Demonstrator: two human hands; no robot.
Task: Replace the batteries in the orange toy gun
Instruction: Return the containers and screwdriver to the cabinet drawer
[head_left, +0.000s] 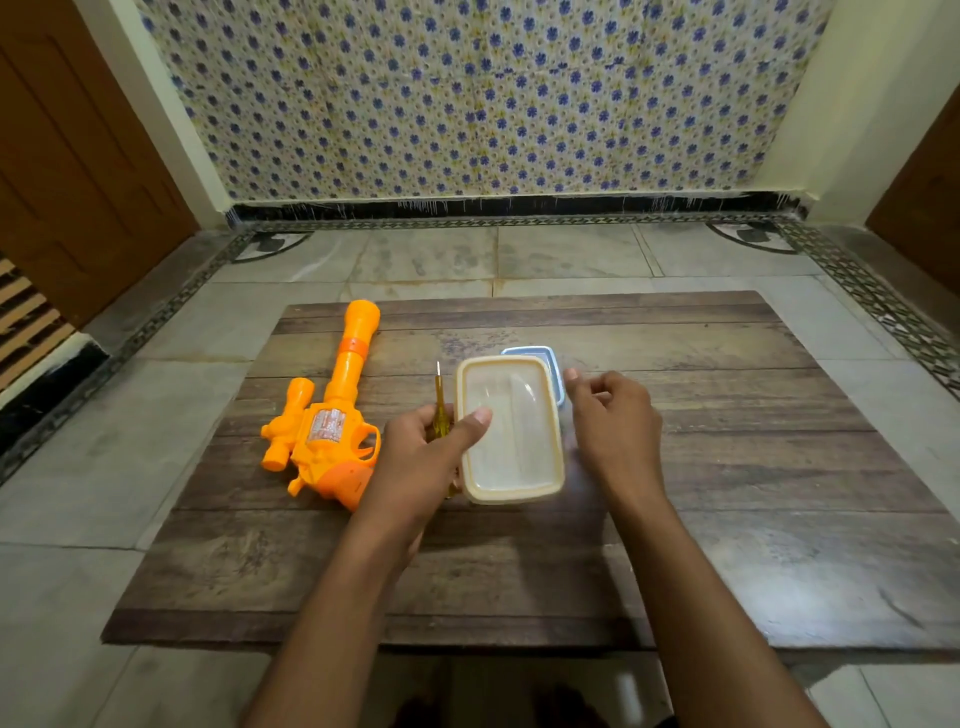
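The orange toy gun (332, 415) lies on its side on the left of the wooden board (727, 467), barrel pointing away. A yellow-handled screwdriver (440, 402) lies between the gun and a clear plastic box with a cream lid (511, 431). My left hand (431, 452) rests against the box's left edge, thumb on the lid, fingers over the screwdriver handle. My right hand (613, 421) hovers just right of the box, fingers loosely curled and holding nothing. No batteries are visible.
A second box with a blue rim (543, 358) peeks out behind the cream-lidded one. The board lies on a grey tiled floor (156, 493). A patterned cloth (467, 104) covers the wall ahead, and brown doors stand at both sides.
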